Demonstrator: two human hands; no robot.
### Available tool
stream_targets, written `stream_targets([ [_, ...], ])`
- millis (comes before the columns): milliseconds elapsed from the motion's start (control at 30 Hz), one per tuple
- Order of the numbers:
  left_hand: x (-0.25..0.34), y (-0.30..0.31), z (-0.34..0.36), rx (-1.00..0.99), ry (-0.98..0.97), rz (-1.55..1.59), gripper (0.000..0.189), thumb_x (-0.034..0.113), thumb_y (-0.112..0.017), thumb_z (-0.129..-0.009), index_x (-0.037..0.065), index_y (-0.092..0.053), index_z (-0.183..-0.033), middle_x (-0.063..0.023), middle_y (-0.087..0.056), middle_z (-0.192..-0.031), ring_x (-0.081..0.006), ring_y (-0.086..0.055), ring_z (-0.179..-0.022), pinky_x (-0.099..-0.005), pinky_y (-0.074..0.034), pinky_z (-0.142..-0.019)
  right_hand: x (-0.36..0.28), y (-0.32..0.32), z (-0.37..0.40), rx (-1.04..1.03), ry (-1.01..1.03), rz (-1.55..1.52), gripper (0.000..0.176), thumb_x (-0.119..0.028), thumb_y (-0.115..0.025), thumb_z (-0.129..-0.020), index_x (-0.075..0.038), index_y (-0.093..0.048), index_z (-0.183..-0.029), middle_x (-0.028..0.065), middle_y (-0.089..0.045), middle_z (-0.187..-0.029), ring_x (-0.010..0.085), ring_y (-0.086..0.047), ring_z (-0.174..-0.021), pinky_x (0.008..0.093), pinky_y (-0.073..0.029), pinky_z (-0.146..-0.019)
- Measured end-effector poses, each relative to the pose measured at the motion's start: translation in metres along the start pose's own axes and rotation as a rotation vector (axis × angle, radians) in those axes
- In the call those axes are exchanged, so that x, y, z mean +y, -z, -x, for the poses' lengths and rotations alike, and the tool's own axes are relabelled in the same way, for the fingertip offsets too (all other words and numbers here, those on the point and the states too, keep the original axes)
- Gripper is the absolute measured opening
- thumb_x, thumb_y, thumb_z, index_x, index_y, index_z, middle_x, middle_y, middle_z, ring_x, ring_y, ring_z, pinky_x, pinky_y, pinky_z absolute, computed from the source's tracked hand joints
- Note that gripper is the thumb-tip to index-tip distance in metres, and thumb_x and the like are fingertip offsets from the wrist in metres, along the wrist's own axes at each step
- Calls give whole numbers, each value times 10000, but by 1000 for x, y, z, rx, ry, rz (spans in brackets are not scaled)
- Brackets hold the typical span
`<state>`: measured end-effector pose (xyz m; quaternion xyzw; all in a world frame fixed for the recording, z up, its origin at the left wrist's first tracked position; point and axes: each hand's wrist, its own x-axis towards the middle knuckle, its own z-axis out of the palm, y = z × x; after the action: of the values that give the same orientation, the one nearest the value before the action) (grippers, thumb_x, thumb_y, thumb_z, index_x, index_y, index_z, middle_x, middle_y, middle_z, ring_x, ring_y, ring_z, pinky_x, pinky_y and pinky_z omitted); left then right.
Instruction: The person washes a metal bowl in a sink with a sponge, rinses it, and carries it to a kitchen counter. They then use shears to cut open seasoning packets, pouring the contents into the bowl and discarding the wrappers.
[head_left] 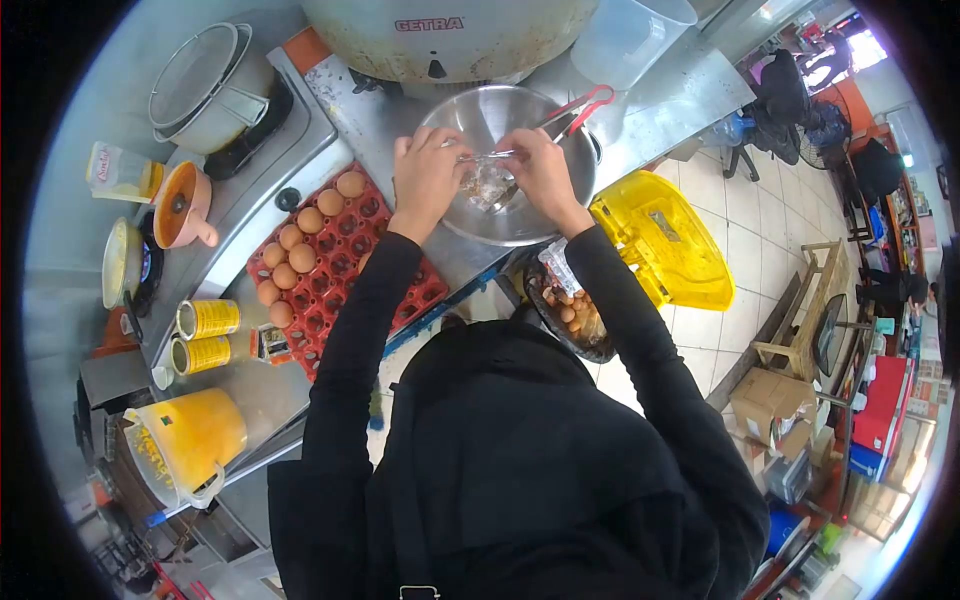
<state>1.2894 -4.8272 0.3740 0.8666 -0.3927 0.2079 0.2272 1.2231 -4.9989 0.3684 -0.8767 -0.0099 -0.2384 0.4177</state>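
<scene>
Both hands are over a wide stainless steel bowl (520, 232). My left hand (428, 175), fingers curled, pinches one side of a small shiny plastic packet (488, 157). The fingers of my right hand (543, 168) close on its other side. Below the packet, something clear and glinting (490, 188) lies in the bowl; I cannot make out what it is. Tongs with red-edged handles (582, 108) lean on the bowl's far right rim, beside my right hand. A red egg tray (345, 255) with several brown eggs (300, 258) stands left of my left forearm.
A yellow swing-lid (665, 240) and a bin holding eggshells (572, 310) are at right, below the counter. A large GETRA cooker (450, 50) and a clear jug (630, 40) stand behind the bowl. Pots (215, 110), yellow cans (208, 318) and a yellow bucket (195, 430) are left.
</scene>
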Motion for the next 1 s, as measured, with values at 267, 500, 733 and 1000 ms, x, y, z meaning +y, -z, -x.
stream_targets([
  [267,3,6,-7,-37,-20,5,223,205,-684,-720,191,-678,-943,40,-670,-786,-142,-561,-740,-313,-322,-733,15,-8,4,-11,88,176,203,-111,-707,-681,-32,-670,-864,118,-598,-766,299,-536,-785,388,-443,-700],
  [500,3,2,-4,-18,-28,25,230,165,-674,-732,202,-677,-958,47,-671,-781,-138,-566,-739,-307,-324,-735,5,-6,3,71,60,48,170,-108,-702,-695,-26,-673,-841,119,-608,-780,303,-542,-773,387,-441,-699],
  [733,5,2,0,-8,43,25,253,190,-694,-706,200,-684,-959,39,-663,-785,-147,-570,-766,-328,-321,-736,5,2,-5,-23,50,68,169,-108,-702,-697,-28,-678,-844,117,-609,-780,296,-551,-778,379,-442,-699],
  [1000,6,0,0,-60,82,-45,222,224,-715,-675,193,-710,-895,15,-652,-777,-167,-573,-801,-338,-316,-727,-1,4,-15,-71,174,157,172,-98,-701,-701,-45,-689,-864,118,-605,-761,286,-575,-736,359,-461,-663],
])
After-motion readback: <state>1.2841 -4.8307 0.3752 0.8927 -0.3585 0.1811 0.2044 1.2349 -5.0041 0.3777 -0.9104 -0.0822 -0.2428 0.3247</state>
